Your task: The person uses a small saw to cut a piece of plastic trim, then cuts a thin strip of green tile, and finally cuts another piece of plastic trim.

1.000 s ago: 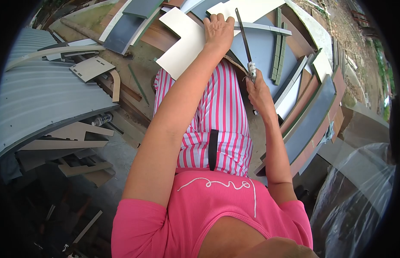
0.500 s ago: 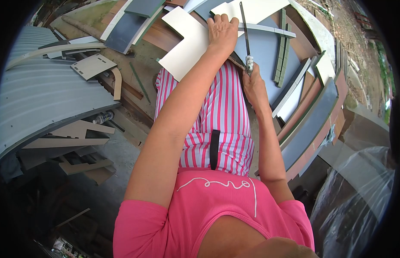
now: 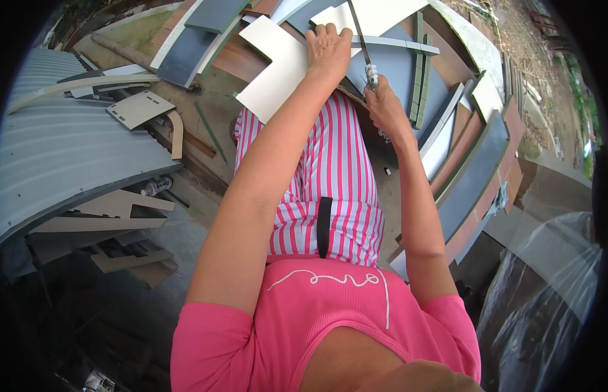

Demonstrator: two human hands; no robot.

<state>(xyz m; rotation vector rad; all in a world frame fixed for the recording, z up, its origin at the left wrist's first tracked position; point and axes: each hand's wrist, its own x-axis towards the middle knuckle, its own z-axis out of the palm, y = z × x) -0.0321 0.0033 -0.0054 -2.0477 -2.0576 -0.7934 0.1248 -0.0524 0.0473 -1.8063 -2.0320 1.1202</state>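
My left hand (image 3: 328,52) presses on a white L-shaped board (image 3: 278,72), its fingers curled over the board near its far right part. What lies under the fingers is partly hidden. My right hand (image 3: 387,106) is wrapped around the pale, mottled handle of a narrow-bladed hand saw (image 3: 359,27). Its thin dark blade points away from me and passes just right of my left hand. A pale grey strip (image 3: 405,44) runs rightward from beside the blade. Below both hands are my legs in striped trousers (image 3: 336,157).
Blue-grey panels (image 3: 389,75) and green-edged strips (image 3: 418,98) lie beyond my hands. Stacked boards (image 3: 470,176) stand at the right, near clear plastic sheeting (image 3: 545,294). Corrugated metal (image 3: 75,144) is at the left, with offcuts (image 3: 114,209) and a can (image 3: 157,185) below it.
My right hand and the saw have moved forward, away from me, and slightly left, so the blade reaches further out. My left hand stays on the white board while the view shifts slightly.
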